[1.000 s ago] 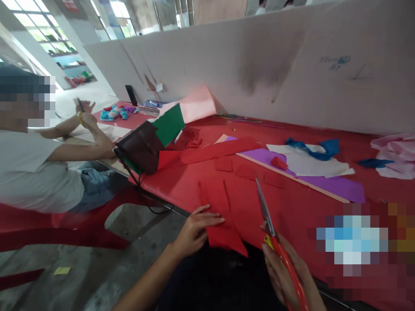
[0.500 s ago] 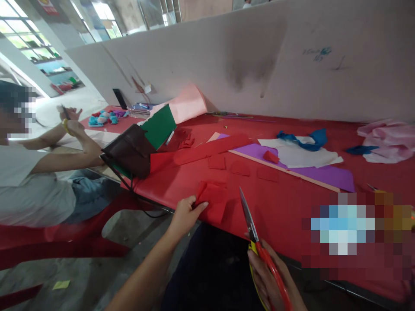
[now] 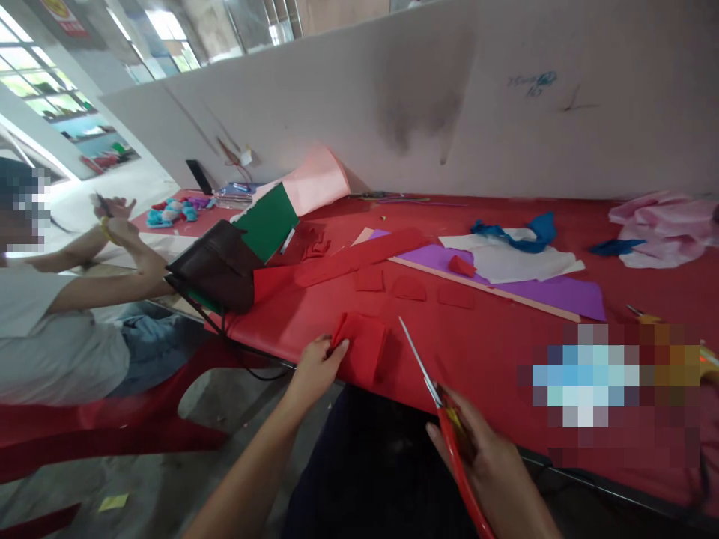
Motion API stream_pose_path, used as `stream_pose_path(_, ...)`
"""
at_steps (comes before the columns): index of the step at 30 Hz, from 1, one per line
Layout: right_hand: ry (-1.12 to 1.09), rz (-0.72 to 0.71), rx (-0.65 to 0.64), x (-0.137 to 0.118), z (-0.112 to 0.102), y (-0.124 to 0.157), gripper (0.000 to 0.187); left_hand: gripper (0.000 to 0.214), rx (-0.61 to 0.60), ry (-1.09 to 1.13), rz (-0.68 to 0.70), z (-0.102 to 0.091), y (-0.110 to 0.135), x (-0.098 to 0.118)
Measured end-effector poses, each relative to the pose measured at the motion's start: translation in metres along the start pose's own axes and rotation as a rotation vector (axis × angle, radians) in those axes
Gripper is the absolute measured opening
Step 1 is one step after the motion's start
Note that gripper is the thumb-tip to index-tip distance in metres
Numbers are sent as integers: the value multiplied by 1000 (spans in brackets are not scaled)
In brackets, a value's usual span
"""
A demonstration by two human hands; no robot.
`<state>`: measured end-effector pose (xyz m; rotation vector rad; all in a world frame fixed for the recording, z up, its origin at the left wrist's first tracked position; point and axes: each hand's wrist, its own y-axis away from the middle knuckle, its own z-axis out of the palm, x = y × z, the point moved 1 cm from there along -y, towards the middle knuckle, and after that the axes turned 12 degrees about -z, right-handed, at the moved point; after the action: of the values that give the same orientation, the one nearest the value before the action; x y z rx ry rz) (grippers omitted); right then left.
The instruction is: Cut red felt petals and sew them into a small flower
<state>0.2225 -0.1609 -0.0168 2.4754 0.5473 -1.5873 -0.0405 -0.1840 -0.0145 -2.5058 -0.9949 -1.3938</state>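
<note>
My left hand (image 3: 319, 368) pinches the left edge of a red fabric piece (image 3: 362, 348) at the table's front edge. In my right hand (image 3: 477, 442) is a pair of scissors (image 3: 452, 438) with red and yellow handles. The scissors' blades look closed, and their tip points up and left, just right of the red piece and apart from it. Beyond lie small cut red pieces (image 3: 410, 289) in a row and a long red strip (image 3: 365, 258).
Purple sheet (image 3: 562, 296), white cloth (image 3: 522, 258) and blue scraps (image 3: 542, 232) lie farther back. Pink cloth (image 3: 668, 224) is at right, near a blurred patch. A brown bag (image 3: 216, 266) and green board (image 3: 268, 224) stand left. A co-worker (image 3: 73, 299) sits there holding scissors.
My right hand has turned the scissors, so the blades show edge-on and the tip sits a little farther left. The red piece lies flatter under my left hand. The view has shifted slightly.
</note>
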Motion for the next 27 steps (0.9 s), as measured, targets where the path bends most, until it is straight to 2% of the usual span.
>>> stream_pose_path(3,489,-148,-181,-8,-21,-29,43,23,44,-120,4,0,-5,2)
stream_pose_path(6,774,-302,-277,-13,-30,-58,33,20,41,-181,8,-1,-11,4)
stream_pose_path(10,893,-479,-307,-10,-23,-82,36,23,30,-173,20,-7,-18,-1)
stream_pose_path(16,981,-551,-240,-7,-12,-91,31,30,102,-97,39,-20,-13,-7)
stream_pose_path(19,884,-568,-172,-14,-1,-86,27,29,123,-69,21,-21,-9,-7)
stream_pose_path(22,538,-579,-173,-26,22,-74,31,29,186,-43,22,-21,-7,-9)
stream_pose_path(25,105,-385,-191,-37,53,-63,52,32,198,81,-21,-20,-4,-14)
stream_pose_path(27,-115,-250,-195,-42,72,-58,58,35,187,212,-75,-19,0,-16)
